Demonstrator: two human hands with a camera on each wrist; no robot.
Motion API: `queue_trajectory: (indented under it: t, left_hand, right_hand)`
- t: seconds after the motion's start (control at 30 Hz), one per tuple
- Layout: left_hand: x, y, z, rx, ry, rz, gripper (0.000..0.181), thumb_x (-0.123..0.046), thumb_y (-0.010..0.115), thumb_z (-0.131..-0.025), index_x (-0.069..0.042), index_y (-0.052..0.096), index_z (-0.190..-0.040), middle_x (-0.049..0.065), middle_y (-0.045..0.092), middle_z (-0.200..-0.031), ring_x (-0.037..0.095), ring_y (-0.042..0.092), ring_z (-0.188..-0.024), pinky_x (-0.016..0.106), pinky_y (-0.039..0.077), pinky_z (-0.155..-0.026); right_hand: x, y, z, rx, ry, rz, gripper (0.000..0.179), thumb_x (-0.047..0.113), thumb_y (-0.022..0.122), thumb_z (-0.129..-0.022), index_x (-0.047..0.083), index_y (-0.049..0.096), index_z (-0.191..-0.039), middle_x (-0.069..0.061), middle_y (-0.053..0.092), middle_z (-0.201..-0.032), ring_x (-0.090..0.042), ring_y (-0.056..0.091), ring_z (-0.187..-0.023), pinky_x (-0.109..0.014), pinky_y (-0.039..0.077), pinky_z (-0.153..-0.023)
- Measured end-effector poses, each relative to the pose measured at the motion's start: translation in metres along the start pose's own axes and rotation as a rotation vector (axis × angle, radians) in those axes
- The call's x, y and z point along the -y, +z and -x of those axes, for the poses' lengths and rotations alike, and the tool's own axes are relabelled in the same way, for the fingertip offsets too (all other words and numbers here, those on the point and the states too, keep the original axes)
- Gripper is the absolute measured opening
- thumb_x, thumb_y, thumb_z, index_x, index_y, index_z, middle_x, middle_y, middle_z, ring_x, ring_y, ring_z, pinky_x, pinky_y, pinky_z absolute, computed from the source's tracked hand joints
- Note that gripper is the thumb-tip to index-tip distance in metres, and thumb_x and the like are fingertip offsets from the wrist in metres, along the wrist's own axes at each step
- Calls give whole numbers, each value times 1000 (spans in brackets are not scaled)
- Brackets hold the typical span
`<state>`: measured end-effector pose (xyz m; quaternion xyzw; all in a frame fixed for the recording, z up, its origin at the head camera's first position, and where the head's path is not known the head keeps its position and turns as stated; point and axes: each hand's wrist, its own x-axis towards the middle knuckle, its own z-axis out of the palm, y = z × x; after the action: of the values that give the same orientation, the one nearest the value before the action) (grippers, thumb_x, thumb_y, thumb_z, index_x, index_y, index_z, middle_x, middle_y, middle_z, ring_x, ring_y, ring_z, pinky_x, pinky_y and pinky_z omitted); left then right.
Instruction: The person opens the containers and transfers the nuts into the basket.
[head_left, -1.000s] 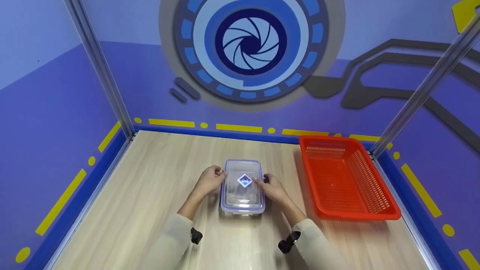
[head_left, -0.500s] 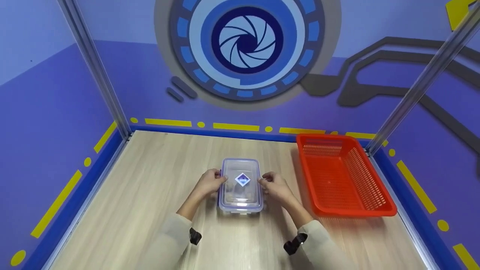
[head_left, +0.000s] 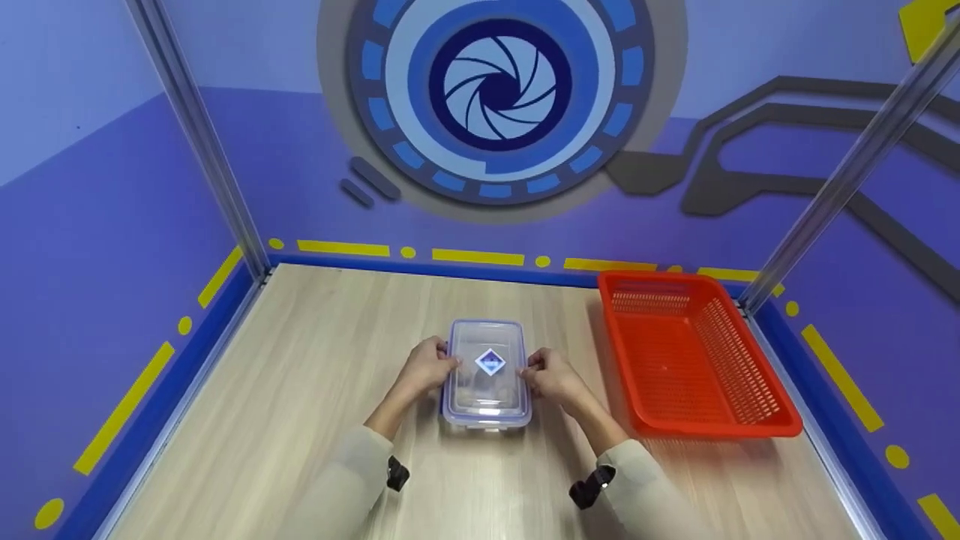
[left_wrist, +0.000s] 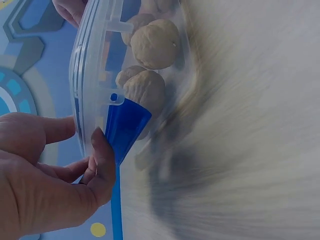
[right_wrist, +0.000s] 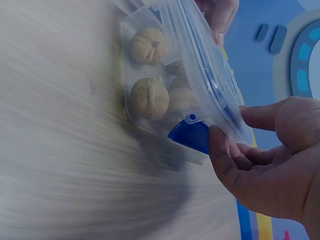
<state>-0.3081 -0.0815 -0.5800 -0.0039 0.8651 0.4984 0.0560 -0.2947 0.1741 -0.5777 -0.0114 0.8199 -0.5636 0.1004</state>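
Note:
A clear plastic food container (head_left: 489, 397) with a lid lies on the wooden table; walnuts (left_wrist: 154, 45) show through its wall in both wrist views. On the lid is a diamond-shaped sticker (head_left: 490, 362). My left hand (head_left: 427, 366) pinches the container's left edge, thumb on the lid's rim and fingers at a blue side clip (left_wrist: 126, 122) that stands out from the wall. Opposite, my right hand (head_left: 553, 376) pinches the right edge, thumb at the lid, fingertips against another blue clip (right_wrist: 191, 134), also angled outward. Whether the lid is loose cannot be told.
A red plastic basket (head_left: 634, 382) stands on the table to the right, near the back wall. Purple-blue panels (head_left: 337, 217) enclose the table (head_left: 315, 360) at the back and sides, with metal posts (head_left: 202, 142) in the corners.
My right thumb has drawn back from beside the sticker to the lid's right edge. My left fingers have closed in at the left edge. The container stays in place.

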Motion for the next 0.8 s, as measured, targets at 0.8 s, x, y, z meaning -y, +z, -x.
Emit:
queue_trajectory:
  t: [0.8]
  left_hand:
    - [-2, 10, -4, -73, 43, -70, 28, -10, 70, -99, 11, 64, -117, 18, 69, -101, 28, 66, -91, 47, 58, -86]
  right_hand:
    - [-5, -2, -1, 7, 15, 1, 18, 4, 69, -100, -5, 55, -106, -9, 55, -88, -21, 58, -74, -42, 60, -68]
